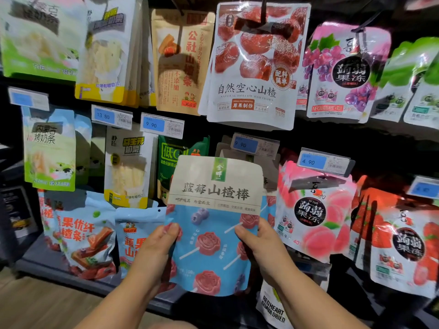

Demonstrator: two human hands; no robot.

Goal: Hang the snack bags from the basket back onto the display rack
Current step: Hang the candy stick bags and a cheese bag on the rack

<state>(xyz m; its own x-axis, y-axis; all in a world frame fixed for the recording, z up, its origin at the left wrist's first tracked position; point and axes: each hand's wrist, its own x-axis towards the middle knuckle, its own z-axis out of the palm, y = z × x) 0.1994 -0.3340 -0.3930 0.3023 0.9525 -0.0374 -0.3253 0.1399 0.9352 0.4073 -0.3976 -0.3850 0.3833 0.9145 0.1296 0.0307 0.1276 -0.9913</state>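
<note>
- Blue price tag (153,124), reads 9.90, left of centre.
- Second price tag (312,161), reads 4.90, further right and slightly lower.
- Wooden floor (35,302), lower left corner.

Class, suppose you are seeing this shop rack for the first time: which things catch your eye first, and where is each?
First, the blue and beige snack bag held up at centre, gripped at its sides by the left hand and right hand. Above it hangs a large white bag showing red hawthorn fruit, and to the right a bright pink peach jelly bag.
</note>
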